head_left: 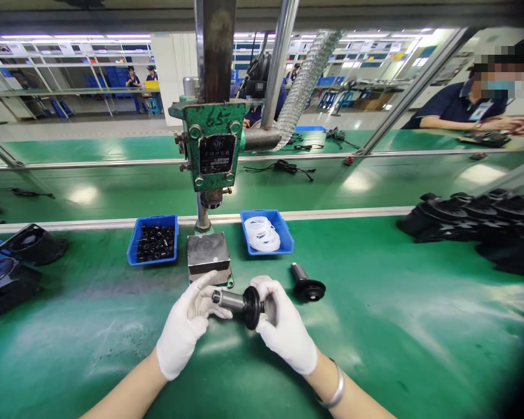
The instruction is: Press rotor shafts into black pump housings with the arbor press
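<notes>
In a white glove, my right hand [283,323] grips a grey metal shaft with a black round flange [233,301] by its flange end. The shaft points left and lies nearly level above the table. My left hand [190,323], gloved too, is open at the shaft's free end, with fingers apart. Some of its fingers pass behind the shaft, and whether they touch it I cannot tell. A second shaft with a black flange [308,284] rests on the green table, right of my right hand. Just beyond my hands is the metal block [208,251] at the press's base.
The green hand press [213,145] rises ahead. Blue bins of small black parts [174,256] and white rings [267,254] flank its base. Black housings stand at the left [32,244] and right [454,218]. A co-worker [463,110] sits beyond the frame, at right.
</notes>
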A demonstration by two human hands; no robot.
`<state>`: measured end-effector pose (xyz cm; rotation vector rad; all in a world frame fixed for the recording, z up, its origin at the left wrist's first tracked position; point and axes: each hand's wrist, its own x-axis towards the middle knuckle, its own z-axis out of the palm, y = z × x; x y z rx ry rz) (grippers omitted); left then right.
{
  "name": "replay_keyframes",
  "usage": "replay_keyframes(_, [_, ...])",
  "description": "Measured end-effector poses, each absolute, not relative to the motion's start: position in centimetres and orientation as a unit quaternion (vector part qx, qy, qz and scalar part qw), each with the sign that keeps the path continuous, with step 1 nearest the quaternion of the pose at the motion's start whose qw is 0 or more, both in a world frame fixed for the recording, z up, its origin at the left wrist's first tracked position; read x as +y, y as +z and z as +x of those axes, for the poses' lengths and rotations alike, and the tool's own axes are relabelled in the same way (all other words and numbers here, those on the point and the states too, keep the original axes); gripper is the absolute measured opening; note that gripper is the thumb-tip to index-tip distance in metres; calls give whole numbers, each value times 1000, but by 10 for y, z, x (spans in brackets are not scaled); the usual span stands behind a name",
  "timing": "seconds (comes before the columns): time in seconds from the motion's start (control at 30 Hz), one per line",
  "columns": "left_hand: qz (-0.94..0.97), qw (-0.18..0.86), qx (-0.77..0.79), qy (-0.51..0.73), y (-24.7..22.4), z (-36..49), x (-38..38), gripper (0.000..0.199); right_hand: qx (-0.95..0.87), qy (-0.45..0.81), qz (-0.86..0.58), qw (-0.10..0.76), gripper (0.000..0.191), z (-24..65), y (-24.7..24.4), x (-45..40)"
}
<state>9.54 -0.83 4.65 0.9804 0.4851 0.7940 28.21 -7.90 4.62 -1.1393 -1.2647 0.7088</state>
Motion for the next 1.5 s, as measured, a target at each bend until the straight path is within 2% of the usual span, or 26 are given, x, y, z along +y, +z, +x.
replay_keyframes(0.33, [477,744,296,362,53,100,-9,58,-547,308,-493,602,24,281,45,-78])
replay_keyframes(0.73, [500,749,234,367,46,98,-11,56,-536,310,-488,615,22,284,44,-76])
replay_keyframes(0.83, [539,713,259,366,43,99,-13,56,-525,335,-497,605,22,286,42,-78])
replay_keyframes(0.93, [620,617,304,379,50,96,-12,56,-492,370,-513,598,27,293,36,-80])
replay_keyframes(1.03, [715,449,339,415,77,76,13,53,-447,399,-523,606,37,304,28,-77])
replay_keyframes(1.1, [764,269,416,413,104,48,46,49,-423,426,-521,607,41,309,26,-75])
replay_keyframes(1.17, [755,1,573,319,130,8,86,45,-409,451,-513,605,39,310,27,-75])
replay_keyframes(1.2, [724,-47,620,298,140,-13,106,43,-407,458,-507,606,37,310,28,-76])
replay_keyframes(1.37, [645,-132,730,183,145,-102,177,35,-426,454,-492,609,35,306,35,-75])
replay_keyframes(1.5, [681,-146,715,58,135,-131,194,20,-422,466,-487,607,39,306,36,-73])
